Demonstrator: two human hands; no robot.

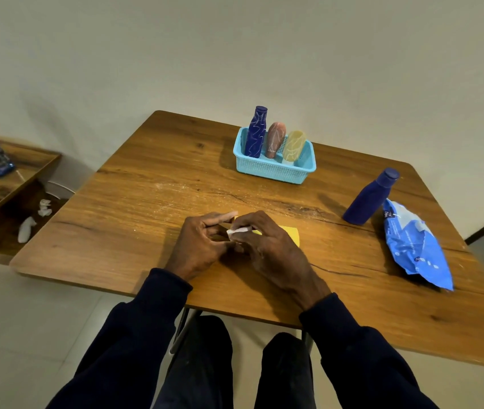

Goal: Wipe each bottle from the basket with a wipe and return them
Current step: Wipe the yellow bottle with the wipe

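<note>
Tabletop [146,202]: right hand [267,243] pinches wipe [239,230] over yellow bottle [291,233], left hand [199,243] seemingly gripping it.

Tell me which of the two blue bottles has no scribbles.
The plain blue bottle standing on the table beside the wipes pack. The scribbled blue bottle stands in the basket, marked with pale lines.

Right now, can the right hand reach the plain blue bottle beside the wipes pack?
Probably yes: only bare table lies between the right hand and the plain blue bottle, though that hand pinches a wipe.
</note>
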